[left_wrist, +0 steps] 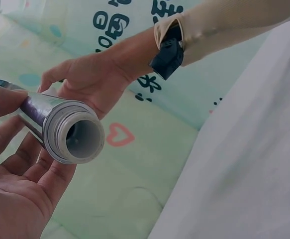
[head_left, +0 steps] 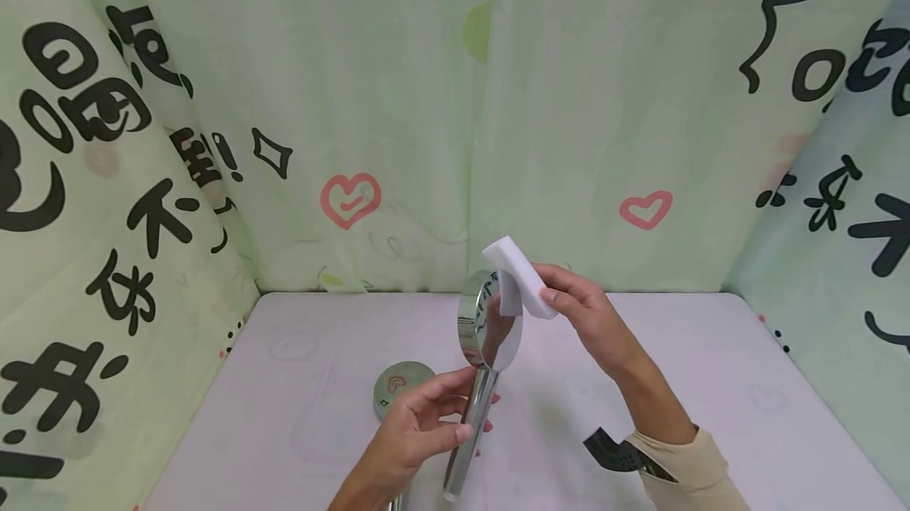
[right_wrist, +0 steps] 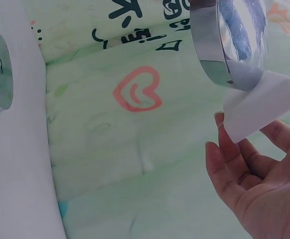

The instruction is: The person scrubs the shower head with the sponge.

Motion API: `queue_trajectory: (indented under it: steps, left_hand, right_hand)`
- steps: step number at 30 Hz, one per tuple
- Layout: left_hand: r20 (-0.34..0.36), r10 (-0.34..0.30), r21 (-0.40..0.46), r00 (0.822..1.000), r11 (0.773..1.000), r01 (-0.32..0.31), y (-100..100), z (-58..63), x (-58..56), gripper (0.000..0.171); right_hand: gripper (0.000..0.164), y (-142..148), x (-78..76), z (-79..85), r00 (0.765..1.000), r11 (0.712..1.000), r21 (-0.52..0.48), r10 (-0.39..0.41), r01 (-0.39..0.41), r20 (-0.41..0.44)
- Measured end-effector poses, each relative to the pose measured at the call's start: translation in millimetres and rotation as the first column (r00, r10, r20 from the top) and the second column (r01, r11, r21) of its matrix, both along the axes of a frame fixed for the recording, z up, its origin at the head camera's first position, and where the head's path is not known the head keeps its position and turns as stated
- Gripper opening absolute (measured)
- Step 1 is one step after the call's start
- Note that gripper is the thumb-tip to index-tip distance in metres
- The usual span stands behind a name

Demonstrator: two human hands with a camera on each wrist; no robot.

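Note:
A shiny chrome hand shower head (head_left: 468, 321) is held upright, slightly tilted, over the table. My left hand (head_left: 408, 432) grips its handle (head_left: 465, 440) between thumb and fingers. In the left wrist view the handle's hollow, threaded end (left_wrist: 77, 137) faces the camera. My right hand (head_left: 590, 321) pinches a white sponge block (head_left: 522, 276) between thumb and fingers. The sponge lies against the mirror-like round face near its upper edge, where its reflection shows. From the right wrist, the sponge (right_wrist: 259, 107) overlaps the rim of the head (right_wrist: 209, 45).
A second chrome shower head (head_left: 404, 383) lies on the white table (head_left: 320, 337), partly hidden behind my left hand. Pale green printed curtains (head_left: 398, 100) enclose the table at the back and both sides. A black wrist camera (head_left: 614, 452) sits at my right cuff.

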State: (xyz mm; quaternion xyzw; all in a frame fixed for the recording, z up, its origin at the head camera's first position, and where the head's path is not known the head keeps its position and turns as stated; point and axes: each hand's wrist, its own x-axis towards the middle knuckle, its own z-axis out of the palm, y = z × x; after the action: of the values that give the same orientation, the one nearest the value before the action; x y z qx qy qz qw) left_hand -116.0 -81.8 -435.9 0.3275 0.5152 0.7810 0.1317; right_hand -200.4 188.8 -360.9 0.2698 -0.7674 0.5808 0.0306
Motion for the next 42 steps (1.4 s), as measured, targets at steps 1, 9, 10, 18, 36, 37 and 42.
queue_trajectory:
  steps: [1, 9, 10, 18, 36, 37, 42]
  left_hand:
    - [0.003, -0.001, -0.002, 1.0, 1.0, 0.001, 0, 0.1, 0.0, 0.057]
    - [0.052, 0.023, -0.051, 0.998, 0.998, -0.021, -3, 5.3, 1.2, 0.059]
    - [0.056, 0.026, -0.056, 0.998, 0.998, -0.023, -3, 5.8, 1.4, 0.059]
    - [0.0, 0.024, -0.036, 1.0, 0.999, -0.024, -3, 6.2, 0.5, 0.058]
    - [-0.021, 0.049, -0.064, 0.999, 0.997, -0.05, -2, 3.2, 2.5, 0.056]
    - [-0.014, 0.049, -0.069, 0.999, 0.996, -0.05, -1, 2.5, 2.4, 0.056]
    - [0.017, 0.042, -0.089, 0.999, 0.995, -0.04, -1, 0.0, 2.0, 0.056]
  right_hand:
    - [0.041, 0, -0.3, -0.4, 1.0, 1.0, 0.003, -0.002, 0.002, 0.004]
    - [0.042, 2, -2.2, -2.4, 1.0, 1.0, 0.025, 0.011, -0.011, 0.02]
    - [0.042, 3, -2.4, -2.5, 1.0, 1.0, 0.025, 0.014, -0.014, 0.019]
    - [0.043, 6, -4.2, -2.3, 1.0, 0.999, 0.043, 0.003, -0.003, 0.008]
    - [0.044, 10, -12.1, -2.8, 0.997, 0.999, 0.04, 0.03, -0.027, -0.078]
    - [0.044, 10, -12.5, -2.5, 0.996, 0.999, 0.04, 0.032, -0.029, -0.085]
    - [0.044, 10, -14.1, -1.2, 0.994, 0.998, 0.038, 0.046, -0.042, -0.096]
